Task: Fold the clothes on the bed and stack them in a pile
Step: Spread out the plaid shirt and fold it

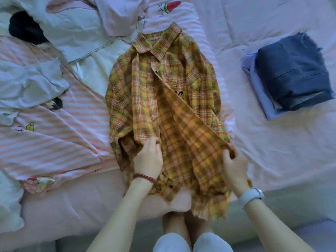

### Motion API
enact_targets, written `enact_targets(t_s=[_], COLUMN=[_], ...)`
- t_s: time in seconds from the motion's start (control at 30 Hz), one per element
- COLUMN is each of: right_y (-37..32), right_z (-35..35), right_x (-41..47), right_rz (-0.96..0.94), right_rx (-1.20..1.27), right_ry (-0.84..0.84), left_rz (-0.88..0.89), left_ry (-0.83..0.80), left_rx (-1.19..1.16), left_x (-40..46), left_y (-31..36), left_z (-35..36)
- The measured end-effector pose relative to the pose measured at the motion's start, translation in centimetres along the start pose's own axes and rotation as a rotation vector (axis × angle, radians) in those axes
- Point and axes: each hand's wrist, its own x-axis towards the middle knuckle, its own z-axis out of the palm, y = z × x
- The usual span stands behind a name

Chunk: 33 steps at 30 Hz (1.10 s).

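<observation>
While left hand [148,157] pins plaid shirt [163,99] (collar up) | right hand [234,165] lifts placket

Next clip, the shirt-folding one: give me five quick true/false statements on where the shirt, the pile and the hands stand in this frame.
1. The plaid shirt lies collar away from the person. True.
2. The shirt is buttoned shut. False: its front hangs open, one panel lifted.
3. The right hand pinches the raised panel's lower edge. True.
4. The left hand rests on the folded pile. False: it grips the shirt's other front panel, while the pile sits apart at the right.
5. A dark blue garment tops that pile. True.
</observation>
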Motion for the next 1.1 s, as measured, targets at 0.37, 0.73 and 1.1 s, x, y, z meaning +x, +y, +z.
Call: enact_targets(t_s=[0.37,0.73,1.1], right_y=[0.4,2.9,6.8], right_z=[-3.4,0.1,2.7], right_x=[-0.3,-6.6,-9.4], right_rz=[-0.142,-0.328,-0.556], right_rx=[-0.088,-0.403,-0.902], right_ry=[0.006,-1.117,-1.013], left_rz=[-0.161,-0.696,-0.518], left_ry=[-0.320,-0.142,0.056], left_rx=[0.159,-0.492,-0.494], left_x=[-4.6,-6.3,-11.3], left_y=[-2.0,-8.2,-8.3], left_z=[6.2,6.8,4.1])
